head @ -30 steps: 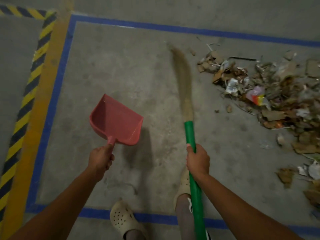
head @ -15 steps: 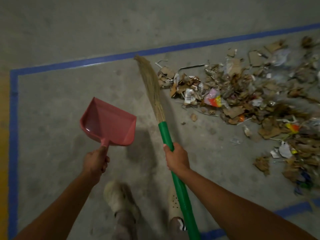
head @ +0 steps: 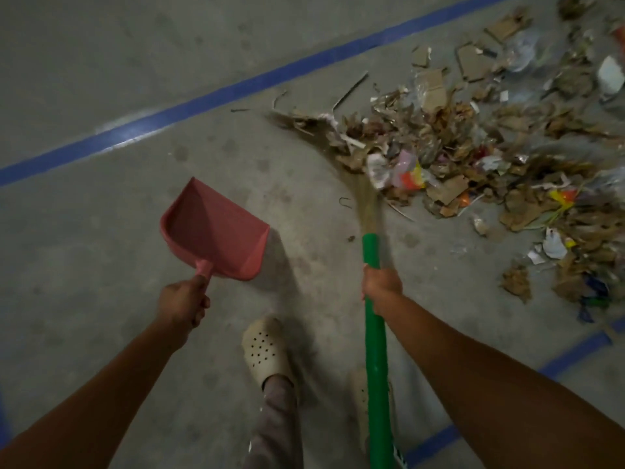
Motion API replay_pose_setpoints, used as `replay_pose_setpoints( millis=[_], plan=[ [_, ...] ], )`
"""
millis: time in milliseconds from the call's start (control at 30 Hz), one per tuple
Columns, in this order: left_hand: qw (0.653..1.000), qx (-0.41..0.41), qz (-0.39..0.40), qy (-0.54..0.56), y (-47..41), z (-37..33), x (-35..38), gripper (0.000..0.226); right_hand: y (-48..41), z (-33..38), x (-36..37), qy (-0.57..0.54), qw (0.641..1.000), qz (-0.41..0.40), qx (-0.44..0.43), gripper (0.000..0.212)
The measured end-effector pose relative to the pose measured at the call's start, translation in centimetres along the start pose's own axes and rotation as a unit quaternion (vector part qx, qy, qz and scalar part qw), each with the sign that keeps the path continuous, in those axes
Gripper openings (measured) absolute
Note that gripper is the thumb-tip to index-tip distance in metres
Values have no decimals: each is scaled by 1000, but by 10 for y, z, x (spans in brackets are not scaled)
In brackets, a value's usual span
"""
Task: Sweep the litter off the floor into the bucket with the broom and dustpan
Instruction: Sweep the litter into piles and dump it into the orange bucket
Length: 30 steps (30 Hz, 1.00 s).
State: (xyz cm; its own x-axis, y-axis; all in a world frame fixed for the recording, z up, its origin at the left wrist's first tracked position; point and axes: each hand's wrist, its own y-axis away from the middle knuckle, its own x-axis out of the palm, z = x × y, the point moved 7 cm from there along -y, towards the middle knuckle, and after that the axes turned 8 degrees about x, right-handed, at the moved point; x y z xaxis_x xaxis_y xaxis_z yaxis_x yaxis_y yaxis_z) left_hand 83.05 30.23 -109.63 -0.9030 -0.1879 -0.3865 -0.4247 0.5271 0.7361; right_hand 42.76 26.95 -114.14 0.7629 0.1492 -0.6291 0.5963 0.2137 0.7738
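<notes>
while the left hand (head: 184, 301) curls round the handle of the pink dustpan (head: 216, 231), held over the concrete floor (head: 101, 231), the right hand (head: 382, 286) grips the green-handled broom (head: 375, 350), its blurred bristles against the edge of the litter (head: 473, 157) pile.

Bristles of the broom (head: 371, 252) are blurred against the litter (head: 490, 157). The litter runs off the top and right edges.
</notes>
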Motion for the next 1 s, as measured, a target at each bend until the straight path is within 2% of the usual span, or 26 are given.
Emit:
replay_pose_setpoints(
  millis=[100, 167, 300, 433, 567, 700, 867, 1000],
  plan=[
    [1000, 3, 15, -4, -12, -25, 12, 42, -18, -4, -50, -152, 984, -28, 86, 39],
    [999, 15, 29, -11, -16, -46, 26, 47, -23, -4, -84, -237, 965, -33, 110, 37],
    [996, 50, 69, -41, -13, -90, 63, 46, -20, -2, -151, -337, 934, -73, 91, 37],
    [990, 77, 101, -55, -8, -126, 98, 45, -15, -4, -201, -376, 916, -128, 55, 39],
    [987, 93, 111, -64, 1, -152, 121, 45, -11, -10, -226, -366, 915, -164, 41, 40],
    [984, 111, 111, -84, 12, -168, 130, 48, -5, -17, -228, -348, 925, -154, 21, 35],
    [982, 118, 95, -112, 31, -166, 123, 56, 27, -34, -206, -306, 946, -100, -33, 29],
    [985, 107, 79, -108, 54, -147, 112, 61, 57, -47, -177, -242, 966, -2, -92, 24]
  ],
)
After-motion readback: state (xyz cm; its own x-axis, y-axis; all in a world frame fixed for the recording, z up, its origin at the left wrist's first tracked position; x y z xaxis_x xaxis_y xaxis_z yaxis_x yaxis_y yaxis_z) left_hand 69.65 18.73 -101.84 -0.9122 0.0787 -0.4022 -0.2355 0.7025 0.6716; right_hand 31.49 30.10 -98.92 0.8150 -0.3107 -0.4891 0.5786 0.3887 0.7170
